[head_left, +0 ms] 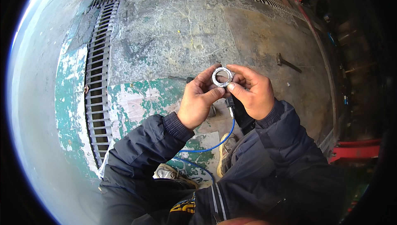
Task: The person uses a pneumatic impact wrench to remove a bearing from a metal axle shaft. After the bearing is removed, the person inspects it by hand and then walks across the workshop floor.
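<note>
A silver metal ring (214, 76) with a rough, shiny rim is held up at the centre of the view. My left hand (197, 101) pinches its left side between thumb and fingers. On the other side, the thumb and fingers of my right hand (255, 94) grip the same ring. Behind my left fingers, a screwdriver-like tool (178, 77) with a thin shaft lies on the floor, its dark handle partly covered. Below the hands is a dark fitting (230, 101) joined to a blue hose (232, 129); my right hand and sleeve hide part of what it connects to.
A hammer (288, 62) lies on the stained concrete floor to the right. Metal drain grating (98, 84) runs along the left and across the far side. Red metal frame parts (355, 150) stand at the right. My shoes (224, 154) are beside the hose.
</note>
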